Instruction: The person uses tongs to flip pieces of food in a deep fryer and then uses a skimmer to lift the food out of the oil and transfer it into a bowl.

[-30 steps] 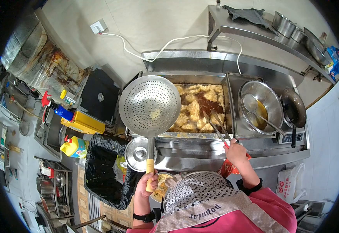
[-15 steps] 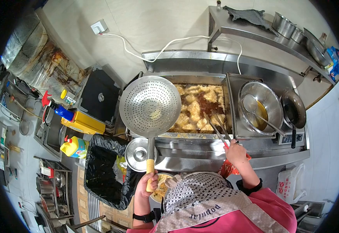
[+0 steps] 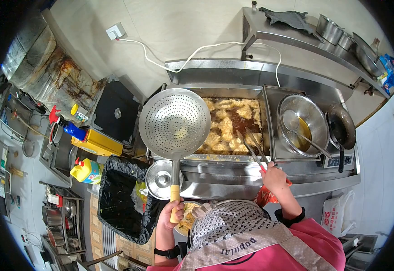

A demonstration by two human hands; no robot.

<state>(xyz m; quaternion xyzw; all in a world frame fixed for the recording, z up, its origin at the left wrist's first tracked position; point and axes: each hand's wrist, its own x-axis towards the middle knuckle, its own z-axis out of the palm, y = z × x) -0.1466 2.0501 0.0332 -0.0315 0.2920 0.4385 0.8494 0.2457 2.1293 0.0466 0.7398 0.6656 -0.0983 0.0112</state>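
Observation:
My left hand is closed around the yellow handle of a large perforated skimmer, whose round bowl hangs over the left part of the fryer. Golden battered pieces float in the dark, bubbling oil. My right hand grips metal tongs with red on their handles. The tongs' two tips are apart, at the pieces near the fryer's right front corner. Whether they touch a piece is hard to tell.
Right of the fryer stand a steel bowl with a ladle and yellow liquid, and a dark pan. A round lid and a black-lined bin are front left. A steel shelf hangs at the back right.
The floating pieces and bubbles in the oil have shifted slightly. Both hands, the skimmer and the tongs look almost unmoved.

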